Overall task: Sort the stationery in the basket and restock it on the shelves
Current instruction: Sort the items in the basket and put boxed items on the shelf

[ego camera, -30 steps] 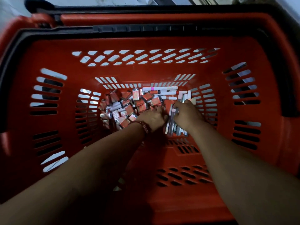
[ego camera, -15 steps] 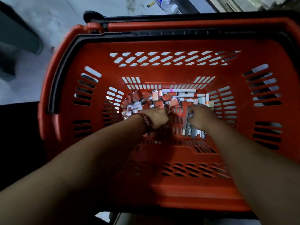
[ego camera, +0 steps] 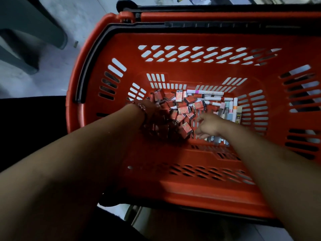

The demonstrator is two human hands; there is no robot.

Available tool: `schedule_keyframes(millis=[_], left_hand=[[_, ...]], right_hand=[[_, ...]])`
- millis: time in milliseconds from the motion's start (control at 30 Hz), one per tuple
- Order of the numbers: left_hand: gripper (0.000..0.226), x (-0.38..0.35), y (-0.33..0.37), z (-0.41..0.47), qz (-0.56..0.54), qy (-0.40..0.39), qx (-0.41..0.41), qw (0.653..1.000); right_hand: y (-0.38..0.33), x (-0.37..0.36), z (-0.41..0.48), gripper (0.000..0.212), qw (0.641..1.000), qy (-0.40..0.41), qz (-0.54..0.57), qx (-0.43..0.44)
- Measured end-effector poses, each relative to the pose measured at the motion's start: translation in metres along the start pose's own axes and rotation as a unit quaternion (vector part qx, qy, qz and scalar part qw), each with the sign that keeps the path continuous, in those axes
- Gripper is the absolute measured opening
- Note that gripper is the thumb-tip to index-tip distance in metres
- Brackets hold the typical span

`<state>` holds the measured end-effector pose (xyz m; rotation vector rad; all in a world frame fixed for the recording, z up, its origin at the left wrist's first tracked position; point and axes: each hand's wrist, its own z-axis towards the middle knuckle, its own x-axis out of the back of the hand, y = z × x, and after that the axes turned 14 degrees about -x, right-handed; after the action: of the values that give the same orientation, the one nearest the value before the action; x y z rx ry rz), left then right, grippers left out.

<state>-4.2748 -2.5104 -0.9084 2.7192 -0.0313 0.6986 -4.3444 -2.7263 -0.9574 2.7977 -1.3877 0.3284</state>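
Sitting at the bottom of the red basket [ego camera: 173, 35], the small red boxes [ego camera: 184, 110] hide the left hand [ego camera: 152, 115], grip lost in shadow, while the right hand [ego camera: 208, 126] hovers half-curled over the pens [ego camera: 234, 108], maybe empty, can't tell.

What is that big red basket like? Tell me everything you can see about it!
The basket is red and deep and looks like hard plastic. Its slanted walls are full of slot-shaped holes. A black handle lies folded down along its rim. It sits upright, open at the top. On its slotted bottom lie small red packets and white pens. The left hand and the right hand reach down inside, among that stationery.
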Motion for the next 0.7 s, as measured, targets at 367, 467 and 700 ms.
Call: schedule_keyframes(millis=[367, 467, 700], left_hand=[[0.041, -0.002, -0.039, 0.007, -0.059, 0.099, -0.024, 0.993], [0.046, -0.012, -0.042, 0.011, -0.051, 0.12, -0.018, 0.991], [0.085, -0.037, -0.034, 0.017, -0.123, 0.164, 0.05, 0.977]], right_hand=[[-0.014, -0.04, 0.001, 0.063, 0.99, -0.092, -0.11, -0.001], [-0.014, -0.042, 0.0, 0.077, 0.984, -0.138, -0.108, 0.014], [-0.019, -0.027, 0.002, 0.067, 0.995, -0.037, -0.02, 0.087]])
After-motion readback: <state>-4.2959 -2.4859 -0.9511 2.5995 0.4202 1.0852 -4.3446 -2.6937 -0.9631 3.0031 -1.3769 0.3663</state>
